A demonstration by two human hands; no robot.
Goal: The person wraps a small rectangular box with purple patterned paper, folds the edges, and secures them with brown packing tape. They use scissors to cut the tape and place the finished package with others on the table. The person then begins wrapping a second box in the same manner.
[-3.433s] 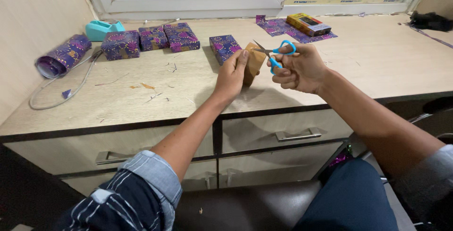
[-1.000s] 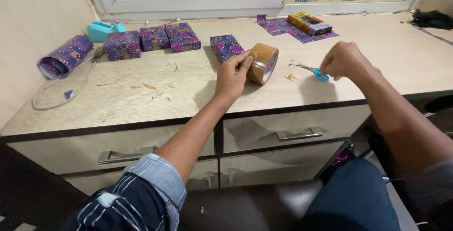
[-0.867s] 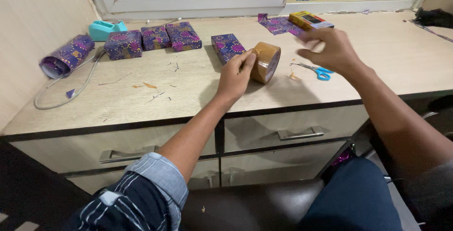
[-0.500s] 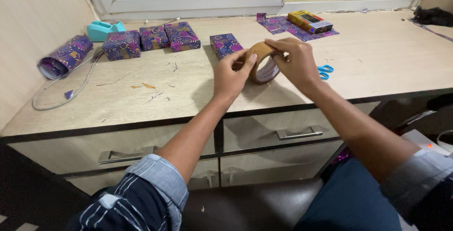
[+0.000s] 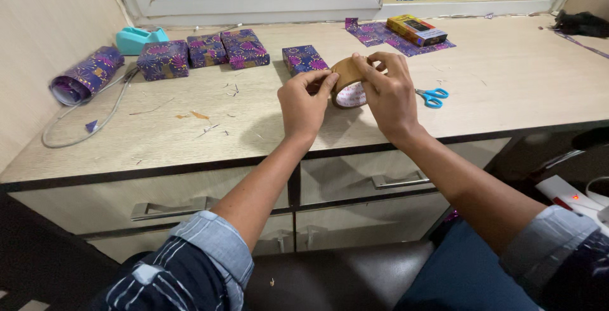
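A roll of brown packing tape is held upright just above the wooden desk. My left hand grips its left side with thumb and fingers. My right hand clasps its right side, fingers curled over the top rim. Blue-handled scissors lie on the desk just right of my right hand. A box wrapped in purple patterned paper sits right behind the tape.
Three more purple wrapped boxes line the back left, beside a teal tape dispenser. A roll of purple paper and a grey cable lie far left. A yellow box rests on a paper scrap by the window.
My right hand laid the scissors on the desk, then came back left and took hold of the tape roll. The left hand kept its hold on the roll.
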